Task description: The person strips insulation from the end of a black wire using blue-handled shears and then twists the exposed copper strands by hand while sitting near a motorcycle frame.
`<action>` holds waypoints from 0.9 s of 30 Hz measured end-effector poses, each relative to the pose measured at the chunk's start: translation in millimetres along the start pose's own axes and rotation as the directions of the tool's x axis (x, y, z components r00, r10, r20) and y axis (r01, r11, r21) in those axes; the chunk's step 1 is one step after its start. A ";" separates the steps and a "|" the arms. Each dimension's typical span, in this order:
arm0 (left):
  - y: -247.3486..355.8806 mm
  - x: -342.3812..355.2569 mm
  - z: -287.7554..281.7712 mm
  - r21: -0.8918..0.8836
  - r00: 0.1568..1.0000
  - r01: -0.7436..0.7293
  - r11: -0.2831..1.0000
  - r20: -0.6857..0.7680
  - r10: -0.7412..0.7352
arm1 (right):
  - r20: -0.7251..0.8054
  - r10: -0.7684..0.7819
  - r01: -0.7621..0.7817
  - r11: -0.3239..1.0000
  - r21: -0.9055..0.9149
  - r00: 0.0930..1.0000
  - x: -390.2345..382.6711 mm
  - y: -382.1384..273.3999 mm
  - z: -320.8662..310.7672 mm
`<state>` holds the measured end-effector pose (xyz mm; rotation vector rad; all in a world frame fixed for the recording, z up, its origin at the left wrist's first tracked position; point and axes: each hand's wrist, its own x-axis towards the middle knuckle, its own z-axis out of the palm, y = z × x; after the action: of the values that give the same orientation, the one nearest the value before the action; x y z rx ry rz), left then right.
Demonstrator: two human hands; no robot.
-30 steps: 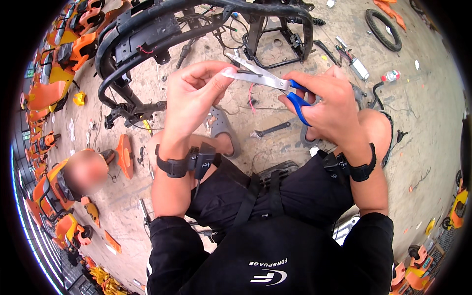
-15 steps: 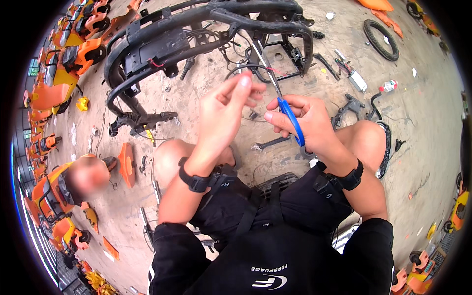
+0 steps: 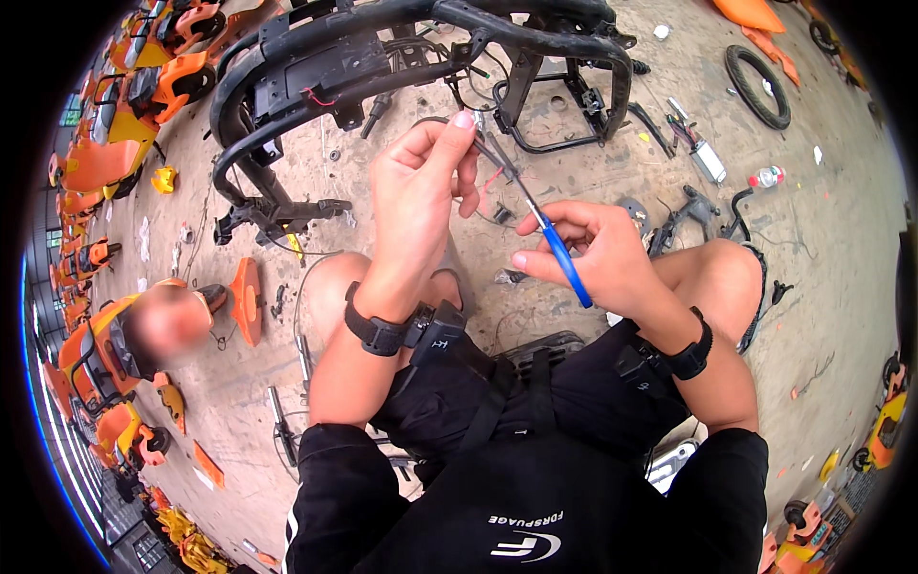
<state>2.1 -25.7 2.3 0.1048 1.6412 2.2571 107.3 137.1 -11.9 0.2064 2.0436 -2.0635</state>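
In front of me, my left hand is closed, thumb and forefinger pinching a thin black cable. A bit of red wire shows below that pinch. My right hand grips a pair of scissors with blue handles, fingers in the loops. Its blades point up and left and lie close along the cable; whether they touch it I cannot tell. Beyond both hands stands a black tubular scooter frame with loose wiring hanging from it.
A tire, a silver box with wires and a bottle lie at the right. An orange panel lies left of my knee. Another person is at the left, near rows of orange scooters.
My left hand has closed on the cable; its fingers were looser and blurred before. The scissors have tilted further left, toward the left fingertips. The view has shifted slightly.
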 end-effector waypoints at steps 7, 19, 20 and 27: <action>4.4 -2.1 3.8 -0.058 0.992 0.122 0.991 0.018 -0.122 | -0.105 -0.185 0.157 0.961 -0.228 0.977 0.3 5.8 4.5; -0.9 6.4 -9.3 -0.325 0.930 0.361 0.874 0.199 -0.310 | -0.129 -0.576 0.229 0.507 -0.831 0.807 2.6 7.6 2.4; -0.2 5.9 -8.8 -0.324 0.927 0.367 0.872 0.208 -0.313 | -0.142 -0.547 0.238 0.565 -0.790 0.825 2.5 7.5 2.2; 10.6 -3.9 10.4 -0.042 0.973 0.185 0.982 0.151 -0.177 | -0.169 -0.090 0.076 0.993 -0.087 0.982 3.3 8.1 0.1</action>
<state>6.0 -20.4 16.2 0.0999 1.4495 2.1031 106.2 136.8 -20.6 0.3000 2.2690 -2.0718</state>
